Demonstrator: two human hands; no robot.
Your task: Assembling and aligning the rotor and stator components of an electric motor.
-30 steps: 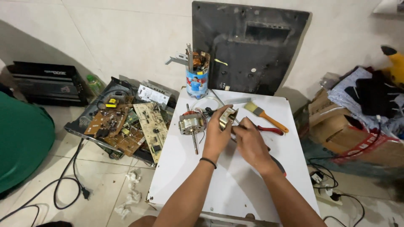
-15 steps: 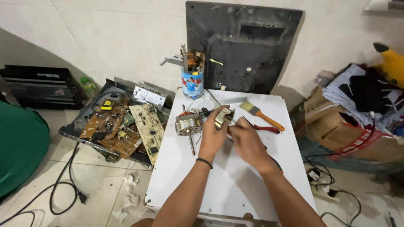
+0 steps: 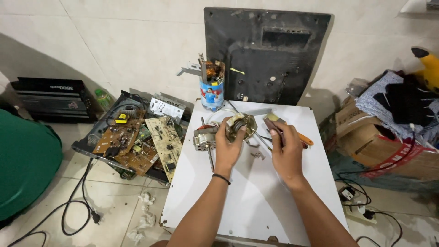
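My left hand [image 3: 227, 148] grips a round motor housing [image 3: 243, 125] with copper windings, held just above the white table top [image 3: 256, 206]. My right hand [image 3: 286, 153] is a little to the right of it, fingers closed on a dark red-handled tool [image 3: 273, 128] whose tip I cannot see. A motor rotor with a long shaft [image 3: 204, 139] lies on the table left of my left hand. A paintbrush with an orange handle [image 3: 302, 137] lies behind my right hand. Small screws [image 3: 257, 155] lie between my hands.
A printed cup full of tools [image 3: 212, 91] stands at the table's back edge, in front of a black screen back panel [image 3: 270, 55]. Circuit boards [image 3: 137, 144] and a black amplifier [image 3: 55, 98] lie on the floor left. Cardboard boxes [image 3: 366, 132] and a power strip [image 3: 361, 212] are to the right.
My hands, close together over the motor housing before, have moved apart. The left hand now holds the housing alone and the right hand has the red-handled tool.
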